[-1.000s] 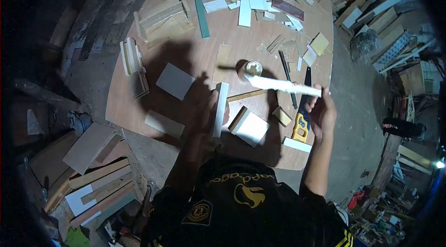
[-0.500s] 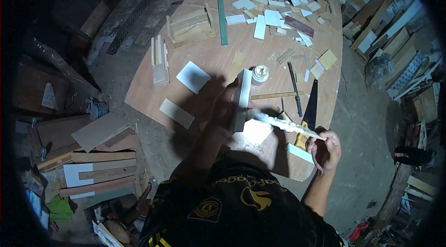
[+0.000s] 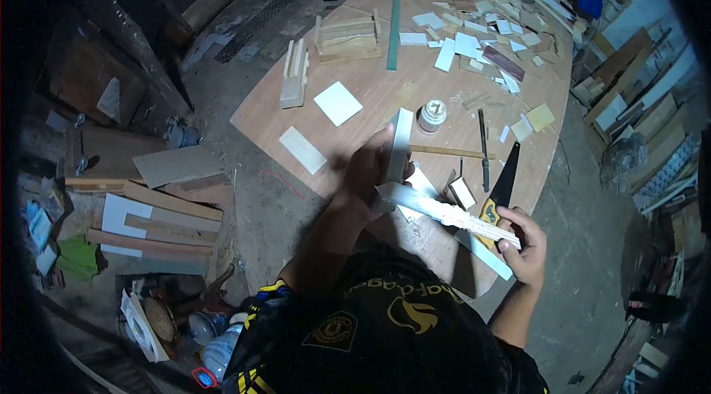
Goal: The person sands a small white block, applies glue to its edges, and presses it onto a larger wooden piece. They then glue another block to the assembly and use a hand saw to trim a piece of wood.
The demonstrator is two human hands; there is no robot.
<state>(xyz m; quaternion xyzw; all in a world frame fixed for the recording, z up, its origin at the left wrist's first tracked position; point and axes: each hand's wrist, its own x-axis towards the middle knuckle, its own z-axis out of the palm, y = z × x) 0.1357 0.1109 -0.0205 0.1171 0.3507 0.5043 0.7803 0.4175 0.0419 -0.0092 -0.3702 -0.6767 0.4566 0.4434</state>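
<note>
My left hand (image 3: 364, 172) is wrapped round a pale wooden piece (image 3: 401, 135) that stands on end with its narrow white face up. In my right hand (image 3: 527, 246), thumb and fingers pinch the bare end of a wooden stick (image 3: 459, 216) thickly caked with white glue. Its flat, wide end overlaps the bottom of the wooden piece, close to my left hand. Just beyond stands an open jar (image 3: 432, 116) with whitish residue round its mouth. A handsaw (image 3: 506, 175) with a yellow handle lies beside my right hand, its grip partly behind the fingers.
On the wooden table (image 3: 259, 109) lie a white square panel (image 3: 338, 104), a pale rectangle (image 3: 303, 149), a thin dark tool (image 3: 483, 149) and a green strip (image 3: 393, 31). Small wooden assemblies (image 3: 348, 38) stand at the back left. Offcuts (image 3: 474, 42) cover the far right.
The view has swung, so the table sits further right. The stick's wide end has come lower against the wooden piece, and my right hand's fingers have shifted on the other end.
</note>
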